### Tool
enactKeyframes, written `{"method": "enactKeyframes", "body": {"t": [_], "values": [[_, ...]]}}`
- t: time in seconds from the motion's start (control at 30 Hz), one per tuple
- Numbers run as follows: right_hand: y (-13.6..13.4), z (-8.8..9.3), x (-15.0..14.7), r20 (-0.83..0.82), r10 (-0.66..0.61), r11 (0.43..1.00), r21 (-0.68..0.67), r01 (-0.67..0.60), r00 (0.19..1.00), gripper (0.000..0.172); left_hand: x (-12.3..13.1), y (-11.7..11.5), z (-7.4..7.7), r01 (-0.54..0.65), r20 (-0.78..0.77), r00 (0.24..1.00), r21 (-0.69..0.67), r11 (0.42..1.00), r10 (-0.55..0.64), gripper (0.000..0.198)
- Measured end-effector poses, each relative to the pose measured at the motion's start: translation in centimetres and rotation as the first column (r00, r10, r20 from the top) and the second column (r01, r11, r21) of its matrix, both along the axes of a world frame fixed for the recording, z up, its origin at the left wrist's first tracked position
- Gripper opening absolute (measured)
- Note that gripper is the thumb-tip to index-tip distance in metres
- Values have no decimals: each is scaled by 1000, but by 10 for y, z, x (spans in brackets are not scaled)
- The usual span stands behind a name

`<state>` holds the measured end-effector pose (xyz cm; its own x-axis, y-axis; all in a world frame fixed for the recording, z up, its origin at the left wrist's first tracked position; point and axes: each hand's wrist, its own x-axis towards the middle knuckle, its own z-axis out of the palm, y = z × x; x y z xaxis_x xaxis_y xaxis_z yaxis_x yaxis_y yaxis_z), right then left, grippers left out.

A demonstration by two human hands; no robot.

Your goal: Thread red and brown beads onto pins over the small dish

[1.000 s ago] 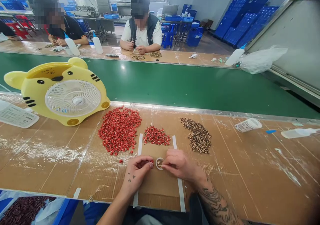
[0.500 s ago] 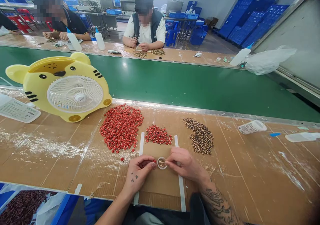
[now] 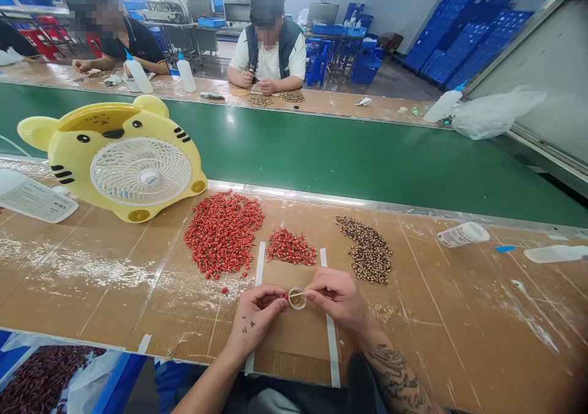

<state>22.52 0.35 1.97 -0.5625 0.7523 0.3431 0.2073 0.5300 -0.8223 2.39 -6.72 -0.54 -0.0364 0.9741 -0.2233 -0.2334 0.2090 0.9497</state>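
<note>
My left hand (image 3: 255,318) pinches a small red bead (image 3: 285,296) between thumb and fingertips. My right hand (image 3: 337,301) holds a thin pale stick (image 3: 297,294), whose tip reaches across to that bead. Directly below them, a small round cup (image 3: 297,298) with amber contents sits on a brown cardboard sheet (image 3: 294,334) edged by white tape strips. A large pile of red beads (image 3: 223,234) and a smaller one (image 3: 291,247) lie beyond my hands. To their right is a pile of brown speckled beads (image 3: 367,250).
A yellow tiger-shaped fan (image 3: 138,175) stands at the left on the cardboard-covered bench, beside a printed sheet (image 3: 32,198). Plastic bottles (image 3: 463,234) lie at the right. A green conveyor belt (image 3: 294,157) runs behind, and co-workers (image 3: 269,46) sit beyond it.
The stick has lifted from the cup and now points at the red bead. My hands have drawn slightly closer together, and the view has shifted a little.
</note>
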Motion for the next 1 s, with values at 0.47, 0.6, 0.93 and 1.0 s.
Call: {"method": "enactKeyframes", "body": {"t": [0.47,0.6,0.93,1.0], "values": [[-3,-3,-10,49,-81,996,26,80,996,49,-1,-1,1,-35,-4,999,-28,999,35,15],[3,-6,1,89,-96,995,45,92,991,49,0,-1,2,-56,3,998,-37,998,56,14],[17,3,25,310,-207,978,87,189,928,38,-4,-1,0,-30,-37,999,-31,999,29,18],[28,11,42,345,-309,951,132,280,886,26,-4,-2,0,-30,-33,999,-29,999,29,19]]}}
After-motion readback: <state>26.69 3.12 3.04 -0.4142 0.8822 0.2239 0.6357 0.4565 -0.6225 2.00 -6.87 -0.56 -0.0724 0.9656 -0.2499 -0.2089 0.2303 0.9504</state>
